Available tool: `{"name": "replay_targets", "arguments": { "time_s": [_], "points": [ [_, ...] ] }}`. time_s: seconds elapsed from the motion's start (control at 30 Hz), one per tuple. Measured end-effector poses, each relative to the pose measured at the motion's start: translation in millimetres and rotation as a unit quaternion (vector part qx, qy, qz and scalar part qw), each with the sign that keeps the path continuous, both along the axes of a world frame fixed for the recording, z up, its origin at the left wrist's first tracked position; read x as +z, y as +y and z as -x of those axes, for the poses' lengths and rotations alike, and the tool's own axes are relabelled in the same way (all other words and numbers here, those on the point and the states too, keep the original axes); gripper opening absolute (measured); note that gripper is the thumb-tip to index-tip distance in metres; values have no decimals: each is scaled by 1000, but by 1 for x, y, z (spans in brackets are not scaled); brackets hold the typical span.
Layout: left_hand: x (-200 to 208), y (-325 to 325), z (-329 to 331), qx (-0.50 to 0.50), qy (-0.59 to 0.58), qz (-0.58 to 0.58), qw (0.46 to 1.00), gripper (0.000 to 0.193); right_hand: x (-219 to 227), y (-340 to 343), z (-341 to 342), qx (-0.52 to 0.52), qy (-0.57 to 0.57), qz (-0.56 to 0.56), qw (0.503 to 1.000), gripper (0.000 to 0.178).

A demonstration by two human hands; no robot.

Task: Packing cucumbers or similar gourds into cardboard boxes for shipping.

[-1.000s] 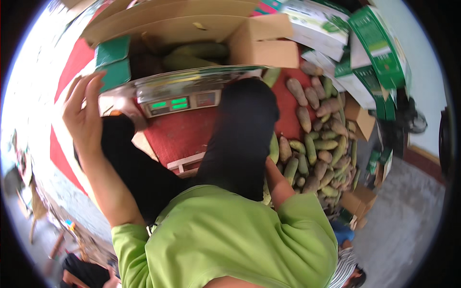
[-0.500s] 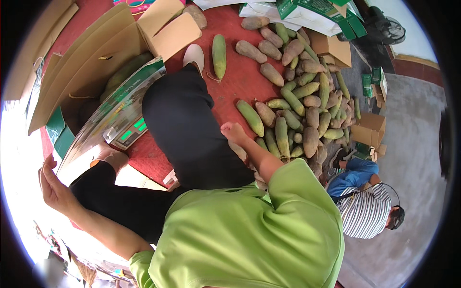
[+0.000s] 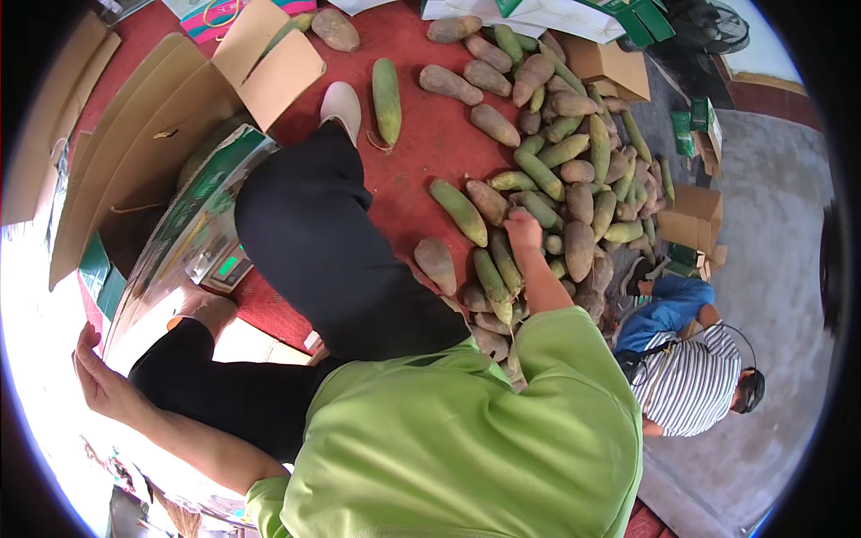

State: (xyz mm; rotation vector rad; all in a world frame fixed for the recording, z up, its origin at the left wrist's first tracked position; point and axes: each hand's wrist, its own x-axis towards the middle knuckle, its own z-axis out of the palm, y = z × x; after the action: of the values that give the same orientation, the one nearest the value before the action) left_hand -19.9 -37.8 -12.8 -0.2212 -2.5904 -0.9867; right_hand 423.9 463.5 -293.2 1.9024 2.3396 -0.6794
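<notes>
Right hand (image 3: 527, 235): arm reaches forward and a bit to the right out of the green sleeve (image 3: 569, 345), hand low over the left side of the pile (image 3: 580, 203). Fingers curled in; can't tell if they're clamped on anything, the fingertips blend into the pile. Nearest to it: a brown root (image 3: 487, 203) just to the left, plus two green radishes (image 3: 491, 278) side by side below-left.

Left hand (image 3: 106, 384): forearm angled out to the far left, past the left knee, hand held up off the floor. Fingers loosely bent, side by side, palm not closed. Nearest things are the big open carton (image 3: 170, 152) and the scale (image 3: 220, 269).

Counts:
- Green radish (image 3: 387, 100) alone on the red mat (image 3: 404, 175) by the white shoe (image 3: 343, 106): 1
- Green radish (image 3: 459, 212) on the pile's left edge: 1
- Brown root (image 3: 435, 265) by the right knee: 1
- Brown root (image 3: 335, 30) next to the carton's flap: 1
- Brown roots (image 3: 451, 85) along the pile's upper-left fringe: 5
- Rest of pile: overlapping, can't count
- Scale: 1, green display partly visible
- Fan (image 3: 725, 31): 1, top right
- Other person (image 3: 691, 390): 1, striped shirt, right of the pile's lower end
</notes>
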Motion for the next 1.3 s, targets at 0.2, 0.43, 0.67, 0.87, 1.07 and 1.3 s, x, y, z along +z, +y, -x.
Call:
{"name": "replay_targets", "arguments": {
  "time_s": [0.2,0.43,0.67,0.87,1.07,1.3],
  "points": [
    [0,-8,1,-16,13,7,1000,31,31,-2,-12,-34,-163,-7,986,61],
    [-7,14,3,-30,49,-59,997,21,18,-7,-35,-57,-288,48,955,80],
    [6,19,-3,-53,62,-52,995,14,20,-9,-20,-83,-322,108,937,79],
    [9,17,-5,-64,69,-61,994,18,11,14,-11,-109,-94,136,980,88],
    [13,10,-8,-78,72,-36,994,19,116,6,127,56,269,208,939,56],
    [14,3,-7,-70,86,-16,994,18,305,-36,294,373,318,66,869,60]
  ]
}}
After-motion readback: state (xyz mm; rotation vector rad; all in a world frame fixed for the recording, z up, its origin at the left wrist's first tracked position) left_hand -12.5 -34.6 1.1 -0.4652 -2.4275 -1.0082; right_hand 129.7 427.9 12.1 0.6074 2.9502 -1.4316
